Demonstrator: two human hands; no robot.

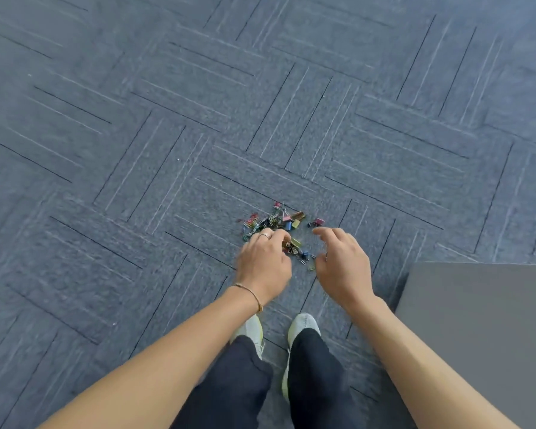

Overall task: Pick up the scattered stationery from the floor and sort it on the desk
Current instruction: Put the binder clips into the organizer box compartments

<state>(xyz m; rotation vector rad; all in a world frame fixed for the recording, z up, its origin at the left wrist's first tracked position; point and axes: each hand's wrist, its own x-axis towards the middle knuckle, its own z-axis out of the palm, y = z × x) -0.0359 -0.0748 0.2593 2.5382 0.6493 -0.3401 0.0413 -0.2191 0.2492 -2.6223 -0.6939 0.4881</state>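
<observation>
Two bare hands reach down toward a small heap of stationery [276, 226] lying on the blue-grey carpet floor [136, 150] — a jumble of coloured paper clips and small binder clips in red, yellow, blue and green. The heap sits just ahead of the person's feet, and a few stray clips [302, 253] lie between the two hands.

The left hand [265, 263] is knuckles-up over the near-left edge of the heap. Its fingers [279, 235] are curled down and drawn together onto the clips, but whether they have actually pinched any is hidden by the back of the hand. A ring sits on one finger and a thin bracelet [251, 294] circles the wrist.

The right hand [342, 267] hovers just right of the heap with its fingers [324, 232] loosely spread and bent, holding nothing; the fingertips point toward a single reddish binder clip [316, 222] lying slightly apart from the main heap.

Below the hands are dark trousers [239, 385] and two pale shoes [304, 325] planted on the carpet. At the lower right a flat grey slab — the corner of the worktop [483, 335] — fills the frame edge, well apart from the clips.
</observation>
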